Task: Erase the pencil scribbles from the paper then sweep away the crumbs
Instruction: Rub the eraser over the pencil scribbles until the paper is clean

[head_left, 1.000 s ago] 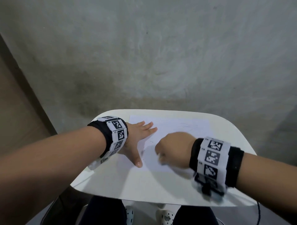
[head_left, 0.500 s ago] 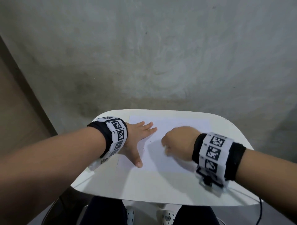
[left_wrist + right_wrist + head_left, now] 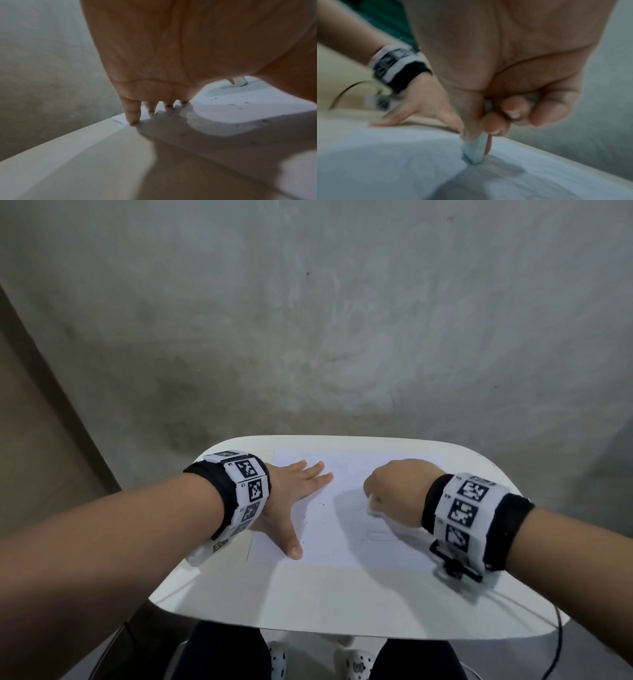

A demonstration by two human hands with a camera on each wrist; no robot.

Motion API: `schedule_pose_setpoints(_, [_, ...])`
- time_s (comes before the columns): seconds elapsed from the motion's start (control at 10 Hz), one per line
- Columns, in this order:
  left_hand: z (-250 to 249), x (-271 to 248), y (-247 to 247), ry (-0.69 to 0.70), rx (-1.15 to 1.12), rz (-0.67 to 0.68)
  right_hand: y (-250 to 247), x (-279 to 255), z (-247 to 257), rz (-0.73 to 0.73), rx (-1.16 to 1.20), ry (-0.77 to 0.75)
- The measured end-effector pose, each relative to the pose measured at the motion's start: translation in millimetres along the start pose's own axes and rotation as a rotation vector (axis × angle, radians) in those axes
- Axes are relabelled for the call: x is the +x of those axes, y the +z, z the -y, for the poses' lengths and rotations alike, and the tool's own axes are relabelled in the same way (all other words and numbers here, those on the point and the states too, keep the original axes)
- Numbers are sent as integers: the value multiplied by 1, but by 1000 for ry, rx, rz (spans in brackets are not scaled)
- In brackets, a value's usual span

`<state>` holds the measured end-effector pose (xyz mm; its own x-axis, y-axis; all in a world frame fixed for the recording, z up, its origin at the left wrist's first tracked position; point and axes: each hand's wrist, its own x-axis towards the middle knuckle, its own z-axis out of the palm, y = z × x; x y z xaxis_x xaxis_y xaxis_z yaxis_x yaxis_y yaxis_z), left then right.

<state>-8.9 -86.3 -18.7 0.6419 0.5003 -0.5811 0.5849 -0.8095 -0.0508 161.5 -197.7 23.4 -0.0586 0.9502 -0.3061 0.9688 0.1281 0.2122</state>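
Left hand point(image 3: 291, 501) flat on paper point(image 3: 335, 542) — right hand point(image 3: 394, 491) pinches eraser point(image 3: 474, 150)

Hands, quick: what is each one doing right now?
Left hand: open, fingers flat on the paper.
Right hand: pinching an eraser against the paper.

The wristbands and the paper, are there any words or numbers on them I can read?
Left wristband: black-and-white square code patterns; tiny characters beside them, too small to read.
Right wristband: the same kind of patterns; any small print unreadable.
Paper: only faint pencil scribbles and dark crumbs, no words.
Eraser, in the right hand: blurred, no print visible.
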Motion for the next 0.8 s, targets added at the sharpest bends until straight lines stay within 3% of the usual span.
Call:
schedule_pose_setpoints(0.1, [0, 1, 1, -2, 10, 0, 10, -12, 22, 39, 11, -152])
schedule_pose_setpoints(0.2, [-1, 0, -1, 1, 3, 1, 7, -8, 10, -14, 25, -29])
schedule_pose_setpoints(0.4, [0, 0, -1, 5, -3, 1, 16, -12, 14, 13, 40, -81])
schedule_pose_setpoints(0.5, [0, 0, -1, -3, -3, -1, 10, -9, -4, -53, 31, 39])
schedule_pose_setpoints(0.6, [-1, -1, -1, -1, -3, 9, 17, -15, 14, -15, 30, -91])
schedule_pose_setpoints(0.8, [0, -1, -1, -1, -2, 7, 6, -11, -7, -9, 19, 55])
